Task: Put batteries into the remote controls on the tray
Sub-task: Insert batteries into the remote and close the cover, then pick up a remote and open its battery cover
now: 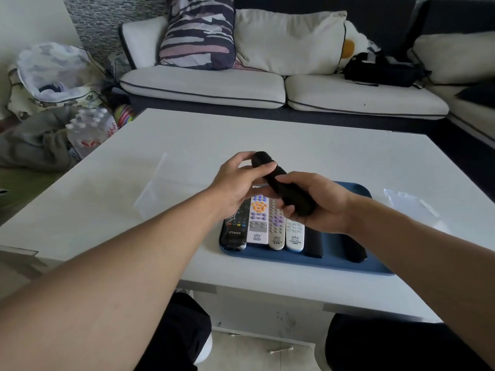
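Both hands hold a black remote [278, 178] in the air above the blue tray [308, 259]. My right hand [318, 202] grips its near end from below. My left hand [241, 180] pinches its far end between thumb and fingers. On the tray lie several remotes side by side: a black one with coloured buttons [235, 231], a white one with an orange pad [257, 219], a beige one [276, 228], a small white one [294, 235] and two dark ones [313, 243] [353, 250]. No batteries are visible.
The tray sits near the front edge of a white coffee table [187, 162]. Clear plastic wrapping [409, 202] lies right of the tray. A sofa [267, 87] with cushions stands behind the table. Bags and a pack of water bottles [89, 129] crowd the floor at left.
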